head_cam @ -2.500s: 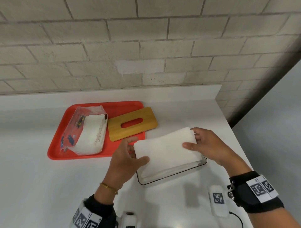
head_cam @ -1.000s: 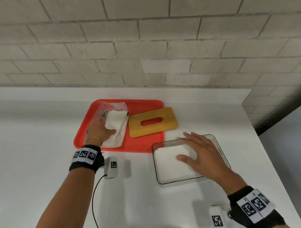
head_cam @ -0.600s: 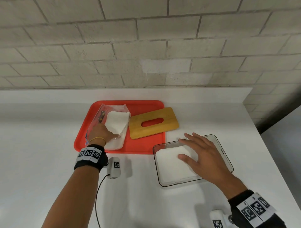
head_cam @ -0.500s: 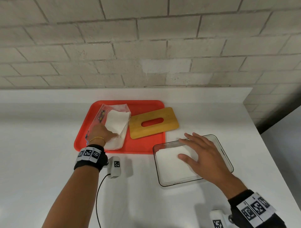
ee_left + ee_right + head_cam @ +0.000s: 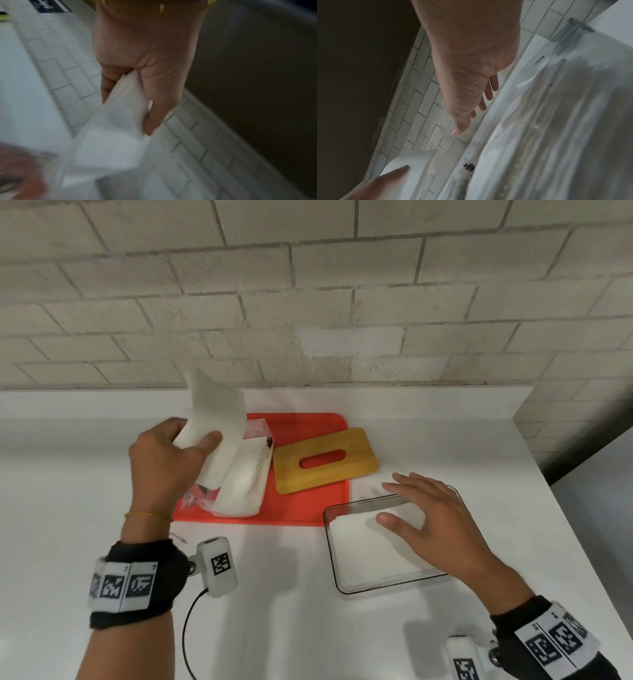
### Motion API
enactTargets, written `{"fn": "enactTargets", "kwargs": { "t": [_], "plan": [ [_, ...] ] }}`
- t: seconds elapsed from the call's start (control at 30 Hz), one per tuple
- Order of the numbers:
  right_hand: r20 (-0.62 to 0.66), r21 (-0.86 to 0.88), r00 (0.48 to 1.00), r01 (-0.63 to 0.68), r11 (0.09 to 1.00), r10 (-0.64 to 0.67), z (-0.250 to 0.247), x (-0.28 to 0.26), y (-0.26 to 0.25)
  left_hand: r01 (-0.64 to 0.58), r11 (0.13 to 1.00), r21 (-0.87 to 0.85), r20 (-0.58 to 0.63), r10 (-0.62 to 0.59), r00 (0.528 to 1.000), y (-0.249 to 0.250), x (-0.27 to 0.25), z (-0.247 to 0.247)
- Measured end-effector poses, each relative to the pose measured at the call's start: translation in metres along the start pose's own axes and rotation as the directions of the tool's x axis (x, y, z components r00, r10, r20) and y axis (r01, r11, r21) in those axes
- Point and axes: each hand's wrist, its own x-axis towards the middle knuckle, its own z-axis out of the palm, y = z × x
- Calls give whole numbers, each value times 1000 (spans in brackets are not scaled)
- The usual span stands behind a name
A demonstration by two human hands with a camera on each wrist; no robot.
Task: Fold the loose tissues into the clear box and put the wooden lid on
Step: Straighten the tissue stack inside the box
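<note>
My left hand point(image 5: 178, 453) pinches a wad of white tissues point(image 5: 215, 433) between thumb and fingers, lifted above the clear plastic tissue pack point(image 5: 243, 484) on the red tray point(image 5: 308, 508). In the left wrist view the tissues point(image 5: 116, 128) hang from that hand point(image 5: 137, 94), blurred. The clear box point(image 5: 342, 583) sits at front right with folded tissues point(image 5: 363, 549) inside. My right hand point(image 5: 424, 515) lies flat with fingers spread over them; the right wrist view shows this hand point(image 5: 471, 101) with straight fingers. The wooden lid point(image 5: 325, 460) with its slot lies half on the tray.
A brick wall point(image 5: 308, 302) backs the white counter point(image 5: 102, 542). The counter's right edge point(image 5: 582, 542) drops off beside the box. A wrist camera and cable point(image 5: 215, 570) hang by my left forearm.
My left hand, which was reaching into the pack on the tray, has lifted up with a wad of tissues pulled out. My right hand has stayed pressed flat on the tissues in the box.
</note>
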Motion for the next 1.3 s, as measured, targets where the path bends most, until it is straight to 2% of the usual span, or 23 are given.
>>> {"fn": "enactTargets", "kwargs": {
  "t": [0.07, 0.13, 0.2, 0.27, 0.3, 0.33, 0.37, 0.43, 0.57, 0.63, 0.7, 0.73, 0.8, 0.87, 0.97, 1.07, 1.17, 1.3],
  "plan": [
    [11, 123, 999, -40, 992, 39, -12, 3, -15, -87, 989, -117, 81, 97, 992, 22, -16, -14],
    [125, 367, 988, -134, 921, 94, -23, 8, -29, -185, 958, -219, 234, 236, 943, 40, -36, -19],
    [260, 649, 964, -221, 728, 61, -29, 12, -32, -292, 914, -283, 413, 391, 822, 56, -57, -14],
    [358, 797, 934, -299, 525, -11, -35, 11, -27, -340, 876, -343, 560, 481, 674, 68, -77, 0],
    [389, 819, 920, -322, 474, -48, -39, 10, -23, -338, 868, -363, 610, 496, 618, 70, -86, 10],
    [411, 818, 909, -334, 468, -71, -43, 7, -19, -339, 863, -376, 640, 506, 578, 71, -94, 21],
    [424, 800, 903, -336, 497, -74, -47, 4, -15, -346, 857, -382, 649, 515, 560, 71, -101, 32],
    [429, 742, 903, -341, 578, -19, -56, -3, -5, -370, 852, -370, 631, 523, 573, 70, -113, 54],
    [356, 673, 925, -350, 652, 129, -65, -17, 11, -351, 852, -388, 544, 519, 660, 65, -135, 85],
    [313, 643, 932, -351, 681, 185, -67, -21, 16, -279, 859, -430, 474, 477, 740, 63, -147, 97],
    [288, 595, 934, -347, 725, 210, -67, -24, 18, -132, 871, -474, 439, 363, 822, 59, -158, 107],
    [280, 582, 936, -340, 739, 211, -66, -26, 17, -43, 868, -495, 447, 297, 844, 55, -163, 112],
    [283, 581, 935, -345, 737, 215, -65, -29, 16, 57, 870, -489, 466, 205, 861, 47, -173, 120],
    [285, 584, 929, -363, 726, 235, -63, -30, 14, 87, 881, -466, 457, 156, 876, 39, -175, 123],
    [242, 613, 925, -380, 693, 293, -56, -32, 17, 183, 852, -490, 478, 87, 874, 40, -173, 126],
    [194, 629, 925, -373, 682, 327, -51, -30, 17, 184, 856, -483, 473, 79, 878, 50, -175, 129],
    [153, 670, 948, -306, 676, 278, -56, -27, 14, 159, 825, -543, 436, 115, 893, 55, -173, 126],
    [202, 616, 947, -322, 719, 251, -56, -26, 24, 168, 838, -519, 500, 138, 855, 44, -173, 128]
  ]
}}
